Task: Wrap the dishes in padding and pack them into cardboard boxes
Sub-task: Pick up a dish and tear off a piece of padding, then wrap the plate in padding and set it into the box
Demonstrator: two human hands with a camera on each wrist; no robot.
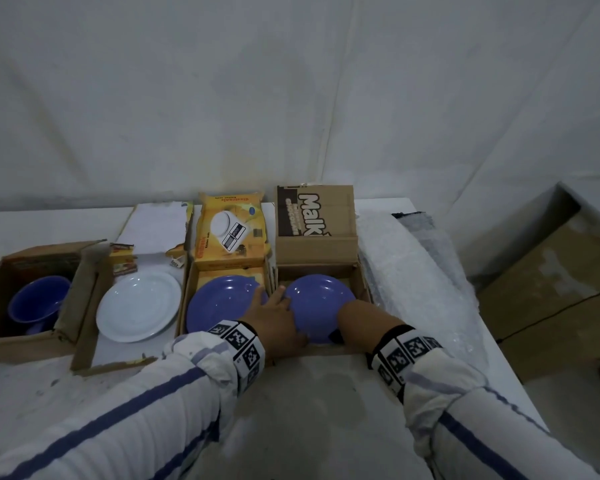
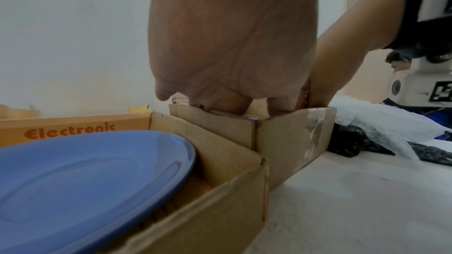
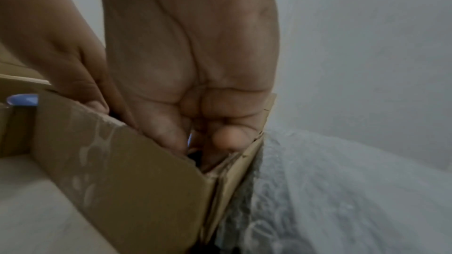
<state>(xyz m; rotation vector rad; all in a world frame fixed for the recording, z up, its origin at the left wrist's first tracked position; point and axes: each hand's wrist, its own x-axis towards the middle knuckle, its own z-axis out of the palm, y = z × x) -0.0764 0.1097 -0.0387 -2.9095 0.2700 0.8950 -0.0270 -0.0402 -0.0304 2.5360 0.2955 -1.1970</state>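
On the white table (image 1: 309, 410), four open cardboard boxes sit in a row, each holding a bare dish; none looks wrapped yet, so the padding work apparently remains. The bubble wrap sheet (image 1: 413, 271) lies just right of the brown Malk carton (image 1: 316, 251). Inside that carton, the left hand (image 1: 278, 323) and right hand (image 1: 357, 317) clasp the round blue plate (image 1: 317, 303) by its edges, snug against the walls.

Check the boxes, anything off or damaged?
Yes. The dishes sit bare in the boxes: white plate, blue plate and blue plate held by both hands show no padding, while the bubble wrap lies unused beside them. The yellow box has torn flap edges.
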